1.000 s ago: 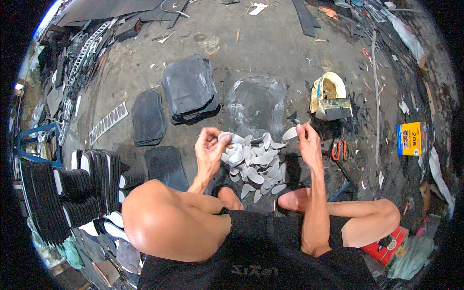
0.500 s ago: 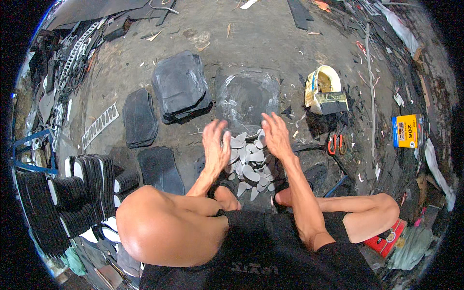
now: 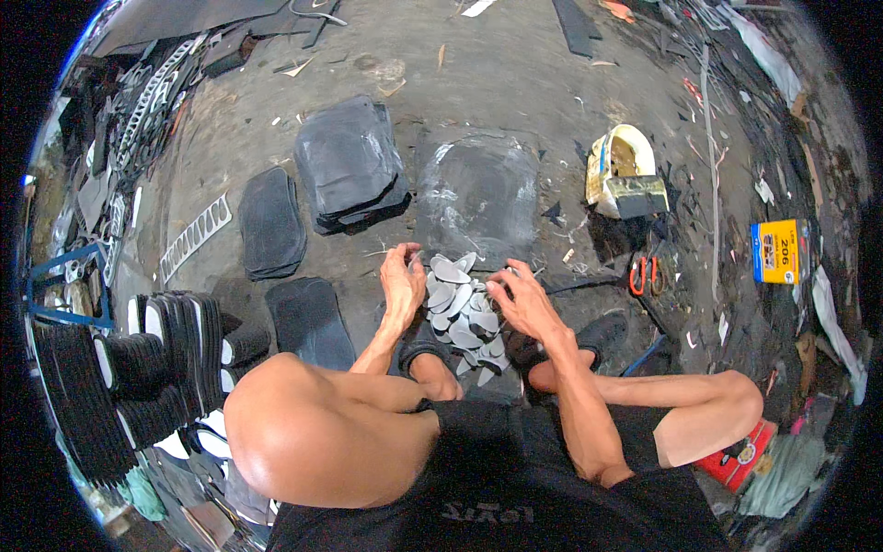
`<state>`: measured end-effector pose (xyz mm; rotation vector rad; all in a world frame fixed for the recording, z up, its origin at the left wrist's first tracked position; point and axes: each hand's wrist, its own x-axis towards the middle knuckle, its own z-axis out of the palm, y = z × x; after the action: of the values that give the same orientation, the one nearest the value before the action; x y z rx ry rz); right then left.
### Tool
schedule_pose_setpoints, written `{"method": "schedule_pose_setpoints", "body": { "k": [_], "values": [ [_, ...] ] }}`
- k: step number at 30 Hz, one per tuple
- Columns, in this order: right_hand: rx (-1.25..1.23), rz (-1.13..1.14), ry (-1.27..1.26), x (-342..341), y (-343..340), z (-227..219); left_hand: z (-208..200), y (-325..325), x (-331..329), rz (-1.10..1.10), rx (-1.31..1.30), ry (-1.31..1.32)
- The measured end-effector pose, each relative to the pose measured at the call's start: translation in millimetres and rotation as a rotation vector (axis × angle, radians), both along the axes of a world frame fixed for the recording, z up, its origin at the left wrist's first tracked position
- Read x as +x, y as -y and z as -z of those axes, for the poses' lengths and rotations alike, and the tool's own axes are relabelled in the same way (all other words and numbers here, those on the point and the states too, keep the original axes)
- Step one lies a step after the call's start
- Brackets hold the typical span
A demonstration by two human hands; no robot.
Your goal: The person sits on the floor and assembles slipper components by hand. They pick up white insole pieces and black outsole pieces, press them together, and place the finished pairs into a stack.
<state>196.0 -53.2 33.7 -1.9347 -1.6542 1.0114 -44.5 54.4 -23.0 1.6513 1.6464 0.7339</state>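
A pile of pale grey, oval sole-shaped pieces (image 3: 460, 313) lies on the concrete floor between my bent legs. My left hand (image 3: 403, 283) is at the pile's left edge, fingers curled in towards the top pieces; whether it grips one is hidden. My right hand (image 3: 526, 302) rests on the pile's right side with its fingers spread and the tips touching the pieces. Just beyond the pile lies a black sheet under clear plastic (image 3: 478, 193).
A stack of black rubber sheets (image 3: 349, 170) and black mats (image 3: 271, 221) lie at the far left. Rows of black soles (image 3: 138, 359) stand at my left. To my right are a yellow-white can (image 3: 625, 175), red-handled scissors (image 3: 644, 274) and a yellow box (image 3: 777, 250).
Both hands were lifted and apart above the pile a second ago. They came down flat over it and now sit against its two sides.
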Motion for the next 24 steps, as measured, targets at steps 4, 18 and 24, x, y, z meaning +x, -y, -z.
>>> {"method": "schedule_pose_setpoints", "body": {
  "k": [4, 18, 24],
  "values": [
    [-0.132, -0.011, 0.077, 8.4, -11.3, -17.1, -25.0, 15.8, 8.6, 0.083, 0.057, 0.169],
    [0.259, 0.245, 0.129, 21.5, -45.9, -23.1, 23.0, -184.3, -130.6, -0.528, 0.071, -0.18],
    [0.263, 0.312, 0.045, 23.3, -35.9, -14.4, 21.6, -234.4, -135.5, -0.641, -0.277, 0.022]
  ]
}}
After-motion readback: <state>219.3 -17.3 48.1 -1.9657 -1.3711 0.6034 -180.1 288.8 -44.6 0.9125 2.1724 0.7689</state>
